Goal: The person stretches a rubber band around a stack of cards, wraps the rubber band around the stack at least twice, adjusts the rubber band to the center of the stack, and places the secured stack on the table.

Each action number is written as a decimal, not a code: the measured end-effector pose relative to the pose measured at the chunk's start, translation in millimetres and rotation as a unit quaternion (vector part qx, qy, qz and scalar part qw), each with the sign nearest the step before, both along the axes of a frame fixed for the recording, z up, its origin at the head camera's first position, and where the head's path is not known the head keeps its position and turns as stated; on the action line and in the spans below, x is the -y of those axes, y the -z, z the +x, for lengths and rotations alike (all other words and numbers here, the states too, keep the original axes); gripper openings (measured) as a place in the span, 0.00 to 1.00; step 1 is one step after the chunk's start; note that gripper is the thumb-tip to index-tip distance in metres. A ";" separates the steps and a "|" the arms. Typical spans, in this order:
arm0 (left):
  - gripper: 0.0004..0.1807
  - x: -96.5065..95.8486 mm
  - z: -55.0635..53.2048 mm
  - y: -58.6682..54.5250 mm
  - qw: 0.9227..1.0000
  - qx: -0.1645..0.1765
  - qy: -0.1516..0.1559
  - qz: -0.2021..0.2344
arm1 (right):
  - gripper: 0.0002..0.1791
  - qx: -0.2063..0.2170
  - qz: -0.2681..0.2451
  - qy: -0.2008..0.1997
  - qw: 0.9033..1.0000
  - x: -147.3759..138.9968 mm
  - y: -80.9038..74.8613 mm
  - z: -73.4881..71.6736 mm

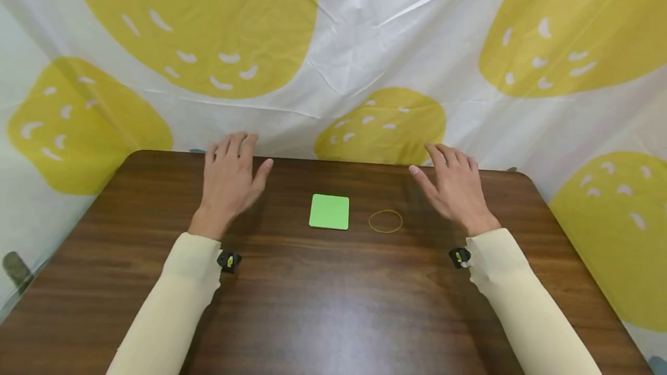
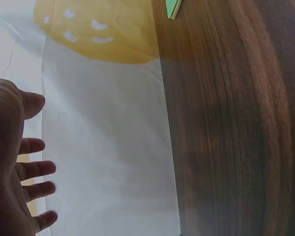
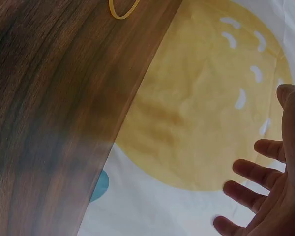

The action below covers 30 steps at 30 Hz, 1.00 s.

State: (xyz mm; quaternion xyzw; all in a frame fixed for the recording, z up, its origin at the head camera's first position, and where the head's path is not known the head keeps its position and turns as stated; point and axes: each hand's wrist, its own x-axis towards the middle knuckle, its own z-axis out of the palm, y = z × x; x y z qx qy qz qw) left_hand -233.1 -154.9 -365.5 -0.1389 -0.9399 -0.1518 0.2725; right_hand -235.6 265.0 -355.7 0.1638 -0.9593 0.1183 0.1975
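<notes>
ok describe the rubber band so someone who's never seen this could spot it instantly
On the dark brown table, look toward the far edge, near the yellow-and-white cloth. A flat light-green square lies there, and the rubber band is just to its right. It is a thin yellow loop with wood showing through, while the square is solid green.

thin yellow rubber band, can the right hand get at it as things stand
Probably yes: the empty, bare right hand hovers near the thin yellow rubber band, and nothing visible stands between them; the flat, square green pad lies on the band's other side.
</notes>
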 end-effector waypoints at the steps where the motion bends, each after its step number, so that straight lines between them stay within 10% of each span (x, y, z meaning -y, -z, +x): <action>1: 0.30 0.0 0.3 0.8 1.000 -0.007 0.004 0.003 | 0.35 0.000 -0.002 0.000 1.000 0.5 0.2 0.6; 9: 0.29 -8.3 0.8 7.7 0.992 0.080 0.073 0.062 | 0.30 0.089 -0.084 -0.032 0.992 4.5 -2.8 6.6; 20: 0.35 -37.9 -9.0 31.2 0.927 0.300 0.185 0.131 | 0.25 0.218 -0.134 -0.061 0.965 12.5 11.9 13.5; 30: 0.45 -60.5 -19.9 37.3 0.893 0.401 0.191 0.072 | 0.23 0.230 -0.083 -0.073 0.967 20.4 31.3 13.2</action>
